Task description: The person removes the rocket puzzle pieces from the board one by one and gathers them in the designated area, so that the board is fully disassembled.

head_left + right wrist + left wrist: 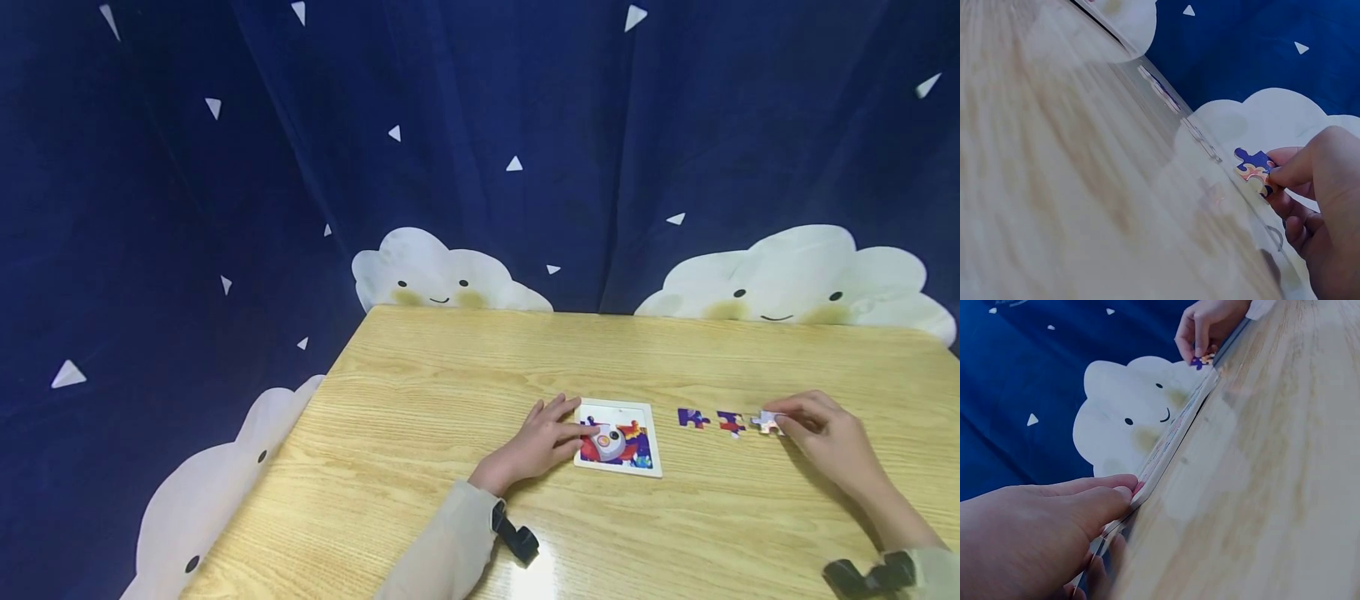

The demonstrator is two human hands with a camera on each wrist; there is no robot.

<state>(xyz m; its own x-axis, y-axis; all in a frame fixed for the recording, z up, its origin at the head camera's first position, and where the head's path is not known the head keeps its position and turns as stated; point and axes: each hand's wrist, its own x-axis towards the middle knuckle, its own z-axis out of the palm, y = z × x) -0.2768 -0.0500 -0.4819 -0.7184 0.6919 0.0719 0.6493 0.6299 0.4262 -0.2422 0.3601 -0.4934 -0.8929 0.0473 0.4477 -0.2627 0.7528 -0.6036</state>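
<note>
The right hand pinches one jigsaw piece; the left hand, lying extended, is touching the puzzle tray.

The puzzle tray is white, the curtain navy with white triangles, the pinched piece purple and seemingly orange.

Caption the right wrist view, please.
Right hand pinching a jigsaw piece, with two more pieces lying on the table.
</note>
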